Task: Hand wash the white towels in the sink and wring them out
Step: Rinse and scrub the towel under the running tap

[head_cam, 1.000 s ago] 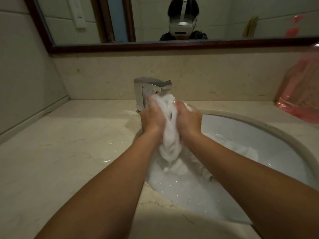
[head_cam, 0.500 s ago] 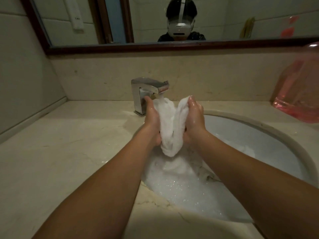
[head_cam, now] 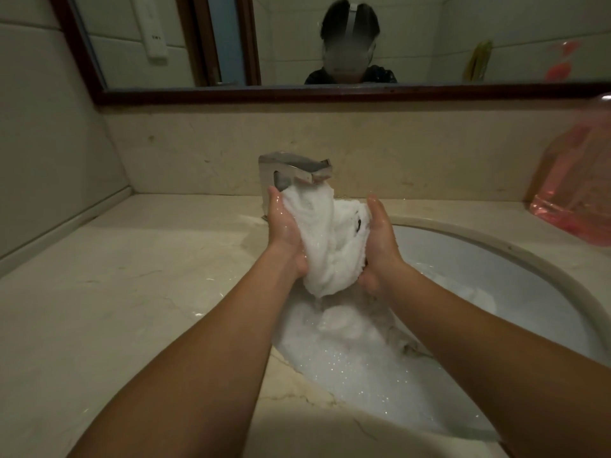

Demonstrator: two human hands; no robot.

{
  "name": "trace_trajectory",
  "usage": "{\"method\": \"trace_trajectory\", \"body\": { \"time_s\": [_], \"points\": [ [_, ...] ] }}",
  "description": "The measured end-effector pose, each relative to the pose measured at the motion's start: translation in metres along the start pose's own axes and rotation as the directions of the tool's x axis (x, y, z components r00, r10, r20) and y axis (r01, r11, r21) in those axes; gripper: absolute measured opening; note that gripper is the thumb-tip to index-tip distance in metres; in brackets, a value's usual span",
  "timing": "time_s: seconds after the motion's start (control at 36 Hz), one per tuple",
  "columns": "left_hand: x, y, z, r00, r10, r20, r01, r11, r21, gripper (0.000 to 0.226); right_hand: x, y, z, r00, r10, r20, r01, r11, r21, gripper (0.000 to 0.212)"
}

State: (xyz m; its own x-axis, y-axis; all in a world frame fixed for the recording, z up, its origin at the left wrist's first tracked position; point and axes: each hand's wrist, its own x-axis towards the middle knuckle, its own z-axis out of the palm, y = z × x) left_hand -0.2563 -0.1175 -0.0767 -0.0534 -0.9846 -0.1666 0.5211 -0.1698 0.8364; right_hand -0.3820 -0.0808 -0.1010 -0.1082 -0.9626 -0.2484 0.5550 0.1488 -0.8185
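**Sink wash: one white towel lifted under the faucet, mid-scrub**

- Surface [head_cam: 115, 292]: pale veined stone, wet and glinting near the basin.
- Wall fitting [head_cam: 153, 34], seen reflected in the mirror [head_cam: 297, 94]: white, with a small dark marking too small to read.
- Left hand [head_cam: 284, 233]: wet, palm pressed against the left side of the cloth, fingers curled round its far side and gripping it, mostly hidden.
- Faucet [head_cam: 291, 173]: squared chrome, spout just above the top edge of the cloth. Cannot tell whether running.
- White towel [head_cam: 325, 239]: bunched and soapy, held upright between both hands above the sink [head_cam: 545, 276], lower tip dripping. One small dark mark near its right edge, not legible.
- Suds [head_cam: 347, 375]: covering the near half of the basin, with further cloth [head_cam: 401, 342] partly buried beneath.
- Right hand [head_cam: 380, 246]: wet, cupped against the right side, fingers curled under the lower fold and clasping it.
- Pink bag [head_cam: 575, 193]: translucent, standing on the surface at far right, well apart from the hands. No print readable.

Step in hand, as judged: scrubbing or rinsing the lifted towel, wringing not yet done. Next move likely to call for gathering the cloth into a tight roll, twisting with opposed wrists and keeping it over the basin to catch the run-off.

No brand or legible writing anywhere in view.
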Motion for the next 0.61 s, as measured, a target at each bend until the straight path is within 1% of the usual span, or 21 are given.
{"method": "trace_trajectory", "body": {
  "time_s": [0.03,0.06,0.08,0.14,0.17,0.25,0.28,0.31,0.36,0.39,0.47,0.56,0.61],
  "points": [
    [0.001,0.000,0.000,1.000,-0.021,0.011,0.021,1.000,0.006,0.063,0.001,0.000,0.000,0.999,0.008,0.035,-0.009,1.000,0.027,0.079],
    [0.002,-0.001,0.000,0.999,-0.029,0.015,0.029,1.000,0.011,0.059,0.001,-0.001,0.001,0.998,0.005,0.063,-0.008,0.999,0.044,0.080],
    [0.000,-0.001,0.000,0.999,-0.036,0.003,0.036,0.999,0.015,0.062,0.001,-0.001,0.001,0.997,-0.009,0.079,0.006,0.999,0.039,0.078],
    [0.001,-0.003,-0.001,0.995,-0.098,0.019,0.098,0.995,0.019,0.083,0.001,-0.002,0.001,0.993,-0.054,0.103,0.051,0.998,0.032,0.073],
    [0.005,-0.006,-0.002,0.992,-0.124,0.027,0.124,0.992,0.023,0.090,0.002,-0.001,0.002,0.993,-0.074,0.097,0.070,0.997,0.038,0.075],
    [-0.004,-0.005,0.003,0.991,-0.133,0.024,0.131,0.989,0.066,0.096,0.012,0.003,0.002,0.991,-0.125,0.049,0.125,0.992,-0.002,0.111],
    [-0.005,-0.006,0.004,0.991,-0.128,0.033,0.125,0.989,0.081,0.100,0.014,0.004,0.002,0.987,-0.155,0.034,0.156,0.987,-0.034,0.112],
    [-0.007,-0.006,0.006,0.991,-0.128,0.038,0.122,0.986,0.115,0.105,0.013,0.004,0.003,0.980,-0.197,0.016,0.198,0.978,-0.061,0.104],
    [-0.008,-0.008,0.007,0.989,-0.142,0.047,0.132,0.975,0.181,0.115,0.010,0.002,0.004,0.962,-0.272,-0.015,0.270,0.959,-0.092,0.079],
    [-0.009,-0.009,0.007,0.988,-0.147,0.048,0.133,0.967,0.216,0.116,0.012,0.001,0.003,0.954,-0.299,-0.023,0.295,0.951,-0.096,0.075],
    [-0.010,-0.009,0.007,0.994,-0.112,0.005,0.106,0.956,0.274,0.120,0.015,-0.002,0.003,0.938,-0.347,-0.012,0.344,0.935,-0.086,0.075],
    [0.009,-0.016,0.001,0.996,-0.086,-0.007,0.085,0.956,0.280,0.141,0.020,-0.004,0.002,0.933,-0.359,-0.031,0.356,0.931,-0.086,0.066],
    [0.019,-0.021,-0.005,0.995,-0.101,-0.002,0.098,0.962,0.254,0.148,0.024,-0.005,0.000,0.940,-0.339,-0.029,0.337,0.940,-0.063,0.066]
  ]
}}
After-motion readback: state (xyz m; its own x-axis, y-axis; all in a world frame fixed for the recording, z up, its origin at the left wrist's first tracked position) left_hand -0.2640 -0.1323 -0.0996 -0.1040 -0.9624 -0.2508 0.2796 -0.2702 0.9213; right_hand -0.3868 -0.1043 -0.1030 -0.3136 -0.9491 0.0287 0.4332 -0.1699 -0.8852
